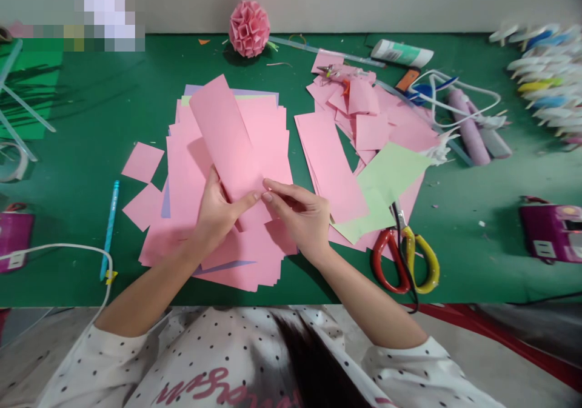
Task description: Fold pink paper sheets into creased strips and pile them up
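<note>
My left hand and my right hand meet at the near end of a long pink paper strip and pinch it between thumbs and fingers. The strip tilts up and away from me over a stack of pink sheets on the green table. A second long pink strip lies flat just right of my right hand, touching a light green sheet.
Red and yellow scissors lie right of my right wrist. Small pink squares and a blue pen sit left. A pink paper ball, glue tube, more pink pieces and purple staplers lie around.
</note>
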`<state>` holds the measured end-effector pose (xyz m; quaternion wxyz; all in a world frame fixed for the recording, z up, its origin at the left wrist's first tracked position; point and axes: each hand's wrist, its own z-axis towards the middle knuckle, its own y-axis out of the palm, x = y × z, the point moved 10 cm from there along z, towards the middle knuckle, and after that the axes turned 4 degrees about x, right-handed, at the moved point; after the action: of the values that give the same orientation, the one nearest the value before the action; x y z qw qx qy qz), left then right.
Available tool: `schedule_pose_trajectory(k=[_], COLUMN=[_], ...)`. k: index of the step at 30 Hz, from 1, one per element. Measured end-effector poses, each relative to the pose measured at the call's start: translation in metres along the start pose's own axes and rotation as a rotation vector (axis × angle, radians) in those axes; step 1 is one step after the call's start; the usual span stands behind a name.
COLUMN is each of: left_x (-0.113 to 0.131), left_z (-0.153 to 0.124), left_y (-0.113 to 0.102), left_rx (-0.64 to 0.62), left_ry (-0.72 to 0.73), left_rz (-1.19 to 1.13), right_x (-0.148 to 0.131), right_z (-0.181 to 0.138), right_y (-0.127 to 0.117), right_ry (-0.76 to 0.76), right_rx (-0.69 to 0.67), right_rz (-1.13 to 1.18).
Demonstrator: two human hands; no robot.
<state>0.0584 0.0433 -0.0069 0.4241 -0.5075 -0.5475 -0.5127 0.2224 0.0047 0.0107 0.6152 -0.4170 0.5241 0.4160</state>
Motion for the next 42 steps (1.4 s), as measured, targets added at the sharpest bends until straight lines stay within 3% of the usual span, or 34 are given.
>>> schedule_pose_trajectory(k=[7,12,18,29,35,42], left_x=[-0.003,-0.01,-0.015,-0.005,-0.024,-0.02], left_z=[0.0,0.0,0.004,0.007,0.001,0.002], left_y=[0.004,0.003,-0.009,-0.021,-0.008,-0.013], left_rx=[-0.048,-0.092,-0.031,0.076,-0.115,-0.06], left_ry=[-0.053,-0.169,-0.235,-0.175,-0.366,-0.34], left_rz=[-0.075,-0.131,-0.075,0.058,0.027,0.068], right_x=[0.005,0.011,0.008,0.015,0.017,0.024], right_z=[0.003,0.008,0.011,0.011,0.014,0.014], right_y=[-0.006,-0.018,-0.021,-0.024,-0.032,-0.03], right_ry=[0.064,0.12,0.104,0.196,0.213,0.258], right_rx=[0.025,0.074,0.078,0.118,0.184,0.168], right_rz=[0.012,-0.019,-0.025,-0.005,-0.007,-0.008])
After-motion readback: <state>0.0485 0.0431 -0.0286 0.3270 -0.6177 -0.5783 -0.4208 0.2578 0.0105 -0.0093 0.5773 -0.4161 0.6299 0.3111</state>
